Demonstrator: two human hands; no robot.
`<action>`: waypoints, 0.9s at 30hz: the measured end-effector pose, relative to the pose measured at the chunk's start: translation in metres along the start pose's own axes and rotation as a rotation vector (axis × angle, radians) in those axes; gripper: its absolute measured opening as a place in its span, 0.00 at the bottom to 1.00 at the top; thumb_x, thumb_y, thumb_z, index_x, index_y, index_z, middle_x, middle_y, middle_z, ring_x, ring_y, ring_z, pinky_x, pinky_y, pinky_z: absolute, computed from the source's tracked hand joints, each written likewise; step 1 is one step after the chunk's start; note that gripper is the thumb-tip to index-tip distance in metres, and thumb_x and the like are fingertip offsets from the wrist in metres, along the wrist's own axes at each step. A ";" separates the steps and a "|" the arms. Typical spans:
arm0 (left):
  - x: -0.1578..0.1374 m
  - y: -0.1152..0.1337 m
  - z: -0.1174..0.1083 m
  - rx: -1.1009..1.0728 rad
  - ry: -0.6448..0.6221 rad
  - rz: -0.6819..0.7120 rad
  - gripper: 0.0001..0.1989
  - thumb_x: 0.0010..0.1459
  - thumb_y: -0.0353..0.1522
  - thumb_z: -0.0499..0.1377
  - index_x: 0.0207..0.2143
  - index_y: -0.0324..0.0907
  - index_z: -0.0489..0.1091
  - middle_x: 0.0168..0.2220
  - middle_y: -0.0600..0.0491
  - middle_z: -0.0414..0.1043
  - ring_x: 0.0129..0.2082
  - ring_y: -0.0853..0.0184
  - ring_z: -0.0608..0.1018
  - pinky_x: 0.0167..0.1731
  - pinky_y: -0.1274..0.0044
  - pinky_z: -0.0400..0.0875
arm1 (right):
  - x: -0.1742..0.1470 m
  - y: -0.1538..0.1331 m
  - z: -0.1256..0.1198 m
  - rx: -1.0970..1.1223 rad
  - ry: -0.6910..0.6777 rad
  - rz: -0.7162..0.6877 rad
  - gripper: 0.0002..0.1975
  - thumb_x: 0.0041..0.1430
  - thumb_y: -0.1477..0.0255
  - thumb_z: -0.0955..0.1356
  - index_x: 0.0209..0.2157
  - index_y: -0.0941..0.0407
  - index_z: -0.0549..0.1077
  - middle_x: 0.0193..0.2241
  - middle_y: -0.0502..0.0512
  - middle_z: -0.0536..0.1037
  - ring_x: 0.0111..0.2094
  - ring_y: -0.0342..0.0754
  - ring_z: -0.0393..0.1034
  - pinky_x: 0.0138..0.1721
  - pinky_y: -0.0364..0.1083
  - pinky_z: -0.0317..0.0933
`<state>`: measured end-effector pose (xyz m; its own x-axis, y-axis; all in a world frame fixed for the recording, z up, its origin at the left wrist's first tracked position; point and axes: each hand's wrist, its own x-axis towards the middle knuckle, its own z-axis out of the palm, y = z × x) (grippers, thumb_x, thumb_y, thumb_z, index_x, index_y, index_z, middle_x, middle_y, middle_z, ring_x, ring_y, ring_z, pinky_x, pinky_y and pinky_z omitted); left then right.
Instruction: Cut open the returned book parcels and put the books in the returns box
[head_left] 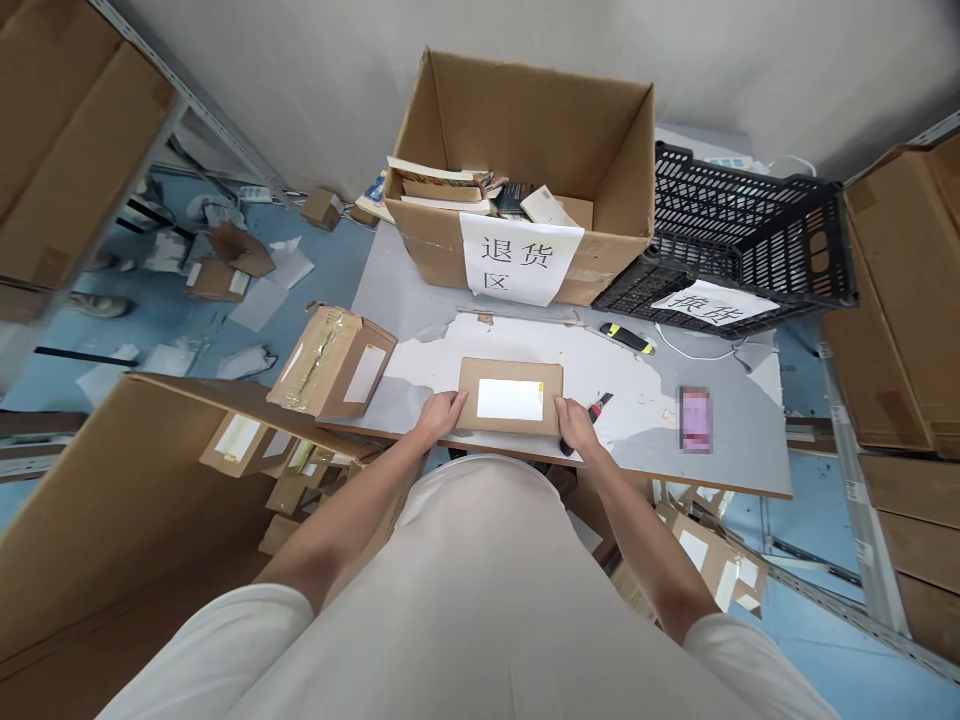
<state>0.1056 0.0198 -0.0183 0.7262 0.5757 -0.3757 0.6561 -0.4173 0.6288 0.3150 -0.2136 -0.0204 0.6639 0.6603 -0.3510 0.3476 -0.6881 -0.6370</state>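
Though narrow, both grips [444, 412] [575, 425] on carton [510, 396]

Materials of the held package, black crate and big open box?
Package: looks like cardboard, matte brown, flat-faced with straight edges. Black crate: likely moulded plastic, slight sheen, judging by its regular lattice walls. Big open box: probably corrugated cardboard, matte brown, thin walls meeting at creased corners; fluting too small to confirm.

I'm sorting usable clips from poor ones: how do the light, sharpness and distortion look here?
Head view: soft, fairly even light, no strong glare; head view: the label on the parcel shows bright white, print illegible; head view: the pink item is pixelated; head view: a shelf post leans near the right edge, probably wide-angle distortion.
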 end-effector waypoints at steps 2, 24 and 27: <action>0.007 0.002 0.004 -0.002 0.007 -0.024 0.26 0.61 0.48 0.44 0.21 0.43 0.68 0.24 0.45 0.73 0.31 0.56 0.76 0.32 0.71 0.64 | 0.006 -0.003 0.003 -0.019 -0.001 0.039 0.25 0.64 0.53 0.53 0.23 0.53 0.66 0.28 0.61 0.75 0.36 0.55 0.70 0.41 0.50 0.60; -0.011 -0.046 0.032 -0.324 -0.227 0.150 0.25 0.51 0.37 0.58 0.52 0.41 0.69 0.45 0.50 0.76 0.50 0.56 0.75 0.51 0.66 0.68 | -0.020 0.029 0.024 0.404 -0.229 -0.079 0.42 0.49 0.69 0.69 0.65 0.51 0.52 0.57 0.58 0.68 0.55 0.53 0.65 0.56 0.55 0.60; -0.014 -0.033 0.018 -0.307 -0.206 0.184 0.21 0.53 0.41 0.56 0.46 0.40 0.71 0.42 0.49 0.76 0.46 0.58 0.75 0.48 0.69 0.69 | -0.020 0.026 0.013 0.423 -0.214 -0.080 0.32 0.52 0.64 0.68 0.59 0.54 0.62 0.52 0.59 0.72 0.49 0.52 0.69 0.50 0.52 0.65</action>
<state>0.0773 0.0124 -0.0460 0.8721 0.3451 -0.3469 0.4423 -0.2529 0.8605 0.3019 -0.2405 -0.0389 0.4794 0.7837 -0.3950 0.0625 -0.4795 -0.8753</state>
